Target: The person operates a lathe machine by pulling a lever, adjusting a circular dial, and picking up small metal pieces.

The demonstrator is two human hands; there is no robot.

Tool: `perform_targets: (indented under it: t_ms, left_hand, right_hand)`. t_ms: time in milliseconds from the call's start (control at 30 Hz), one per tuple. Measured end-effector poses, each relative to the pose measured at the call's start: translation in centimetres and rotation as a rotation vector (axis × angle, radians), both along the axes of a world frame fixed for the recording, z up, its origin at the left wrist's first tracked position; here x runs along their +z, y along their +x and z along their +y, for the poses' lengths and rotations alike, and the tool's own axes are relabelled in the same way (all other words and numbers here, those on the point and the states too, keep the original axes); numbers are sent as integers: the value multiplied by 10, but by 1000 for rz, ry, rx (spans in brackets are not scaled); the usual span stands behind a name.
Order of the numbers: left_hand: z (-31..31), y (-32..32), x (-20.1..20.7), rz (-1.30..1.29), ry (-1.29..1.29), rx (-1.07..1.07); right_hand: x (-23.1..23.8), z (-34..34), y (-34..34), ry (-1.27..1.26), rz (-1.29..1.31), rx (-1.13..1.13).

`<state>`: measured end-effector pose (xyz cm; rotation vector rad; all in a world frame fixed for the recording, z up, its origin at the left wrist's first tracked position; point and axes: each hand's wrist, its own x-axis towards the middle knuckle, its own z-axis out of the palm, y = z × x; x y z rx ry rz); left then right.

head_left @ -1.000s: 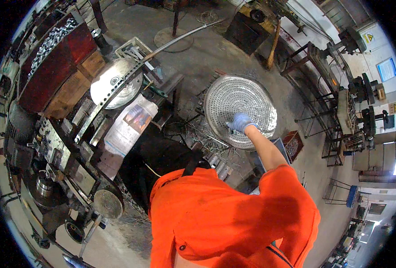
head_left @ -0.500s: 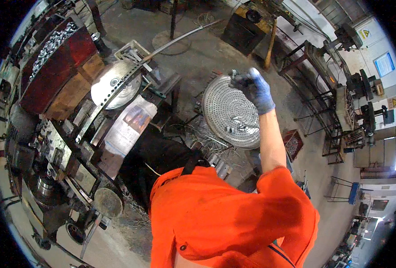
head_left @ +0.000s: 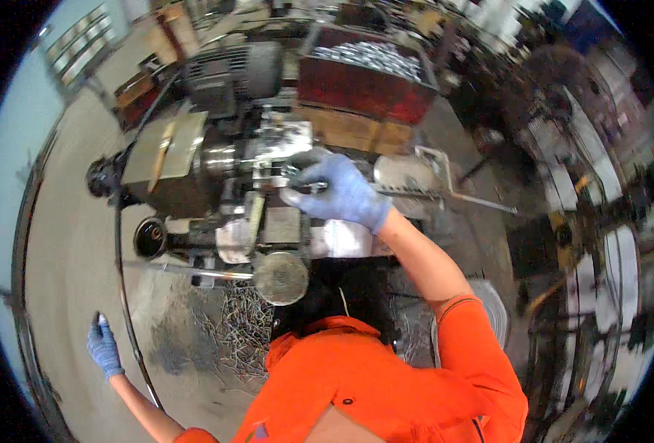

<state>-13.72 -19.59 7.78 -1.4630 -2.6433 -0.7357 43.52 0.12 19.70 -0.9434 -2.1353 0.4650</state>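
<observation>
Blue-gloved, my right hand (head_left: 339, 193) pinches metal pieces (head_left: 317, 187), unplaced, beside the machine (head_left: 218, 159); left hand (head_left: 105, 348), I can't tell.

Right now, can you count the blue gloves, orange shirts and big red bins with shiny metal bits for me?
Blue gloves: 2, one on the right hand and one on the left hand
Orange shirt: 1
Big red bin with shiny metal bits: 1
Total: 4
</observation>
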Motion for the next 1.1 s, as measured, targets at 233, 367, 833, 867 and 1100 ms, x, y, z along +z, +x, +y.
perform_targets:
  t_ms: [233, 367, 833, 867, 1100]
  left_hand:
    - [-43, 80, -25, -597, 3, -19]
    - [-37, 82, -31, -331, -31, -1]
    - [-45, 96, -9, 74, -258, 113]
    - [-48, 99, -2, 52, -284, 120]
    - [-49, 79, -33, 259, -237, 117]
  right_hand:
    - [-17, 102, -113, 61, -860, -53]
    - [-31, 124, -125, -36, -850, -1]
    - [-26, 146, -145, -396, -420, -167]
    - [-26, 148, -142, -496, -356, -135]
    - [-38, 149, -138, -531, -302, -219]
